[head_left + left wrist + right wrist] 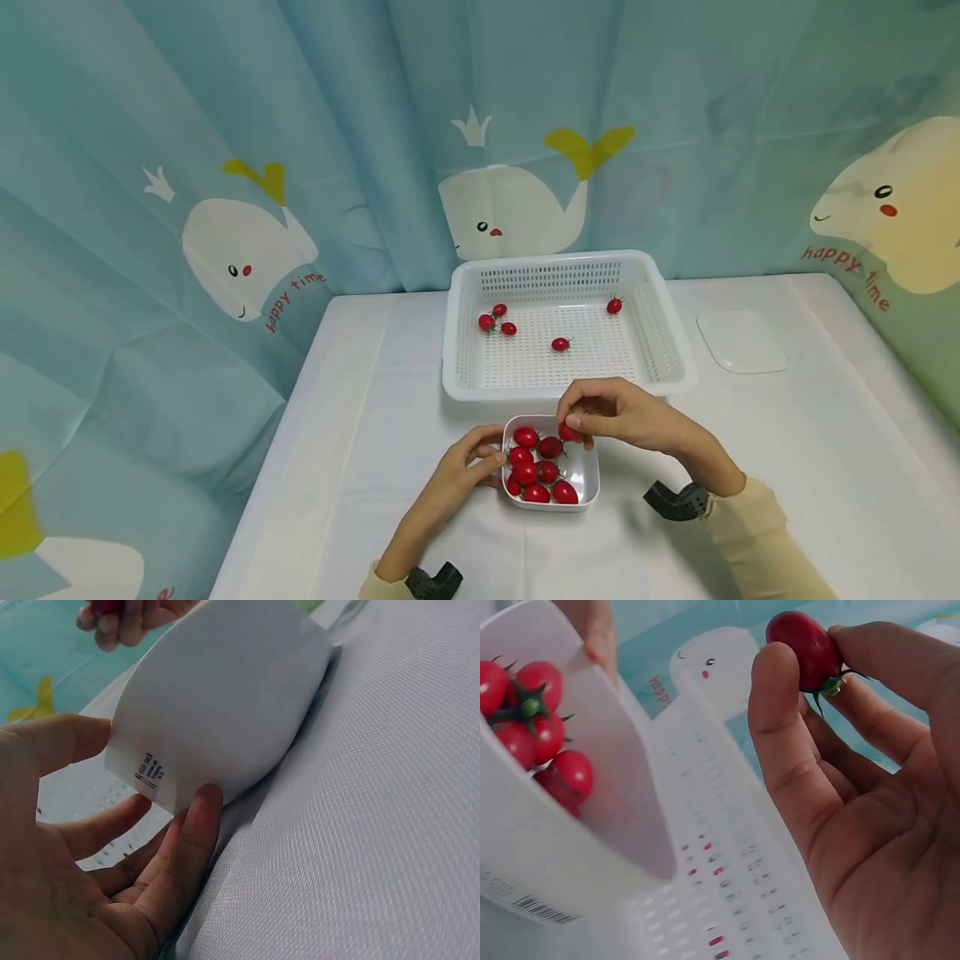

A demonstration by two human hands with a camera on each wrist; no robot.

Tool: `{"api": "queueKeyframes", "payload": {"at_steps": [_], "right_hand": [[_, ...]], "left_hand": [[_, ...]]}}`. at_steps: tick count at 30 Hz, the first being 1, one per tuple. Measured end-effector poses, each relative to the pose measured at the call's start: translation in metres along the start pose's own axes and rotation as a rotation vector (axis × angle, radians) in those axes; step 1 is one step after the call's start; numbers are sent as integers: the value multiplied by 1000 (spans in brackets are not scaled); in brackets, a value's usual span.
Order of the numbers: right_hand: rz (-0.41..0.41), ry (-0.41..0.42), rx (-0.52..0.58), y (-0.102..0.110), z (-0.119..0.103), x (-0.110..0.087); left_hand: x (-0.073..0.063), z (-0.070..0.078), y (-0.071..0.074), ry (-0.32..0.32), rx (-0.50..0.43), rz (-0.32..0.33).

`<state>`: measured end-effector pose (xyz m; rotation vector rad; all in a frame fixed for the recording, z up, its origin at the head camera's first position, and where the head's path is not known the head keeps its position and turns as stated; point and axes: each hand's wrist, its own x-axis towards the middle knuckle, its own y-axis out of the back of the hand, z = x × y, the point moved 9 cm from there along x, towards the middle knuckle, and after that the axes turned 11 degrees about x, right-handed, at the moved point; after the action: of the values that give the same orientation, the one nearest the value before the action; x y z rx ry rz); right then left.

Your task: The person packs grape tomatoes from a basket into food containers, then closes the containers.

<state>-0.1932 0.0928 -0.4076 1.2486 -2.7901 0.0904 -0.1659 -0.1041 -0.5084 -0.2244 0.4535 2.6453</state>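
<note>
A cherry tomato (pixel 804 651) with a green stem is pinched between thumb and forefinger of my right hand (pixel 626 417), over the right rear corner of a small white container (pixel 590 492). Several more cherry tomatoes (pixel 525 473) lie inside it, mostly on its left side. At the container's left wall, my left hand (pixel 463 467) holds it, with the thumb at the rim and the fingers against the side. In the left wrist view the fingertips (pixel 204 799) rest on the printed wall.
Behind the container stands a white slotted basket (pixel 450 358) with several loose cherry tomatoes (pixel 560 344) in it. A clear lid (pixel 742 342) lies on the white tablecloth (pixel 840 433) to the right. A blue whale-print curtain (pixel 360 125) hangs along the back and left.
</note>
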Motion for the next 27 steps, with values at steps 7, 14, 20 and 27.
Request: {"api": "queueKeyframes", "payload": {"at_steps": [7,14,20,27], "right_hand": [[-31,-65,30,-10,18,7],[7,-91,-113,-14,27,10],[15,-72,-312,-19,29,14],[0,-106,-298,-23,35,15]], "left_hand": [[0,-1,0,1,-1,4],[0,0,-1,-6,-4,-8],[-1,3,0,-13,4,-8],[-1,2,-2,-12,5,-17]]}}
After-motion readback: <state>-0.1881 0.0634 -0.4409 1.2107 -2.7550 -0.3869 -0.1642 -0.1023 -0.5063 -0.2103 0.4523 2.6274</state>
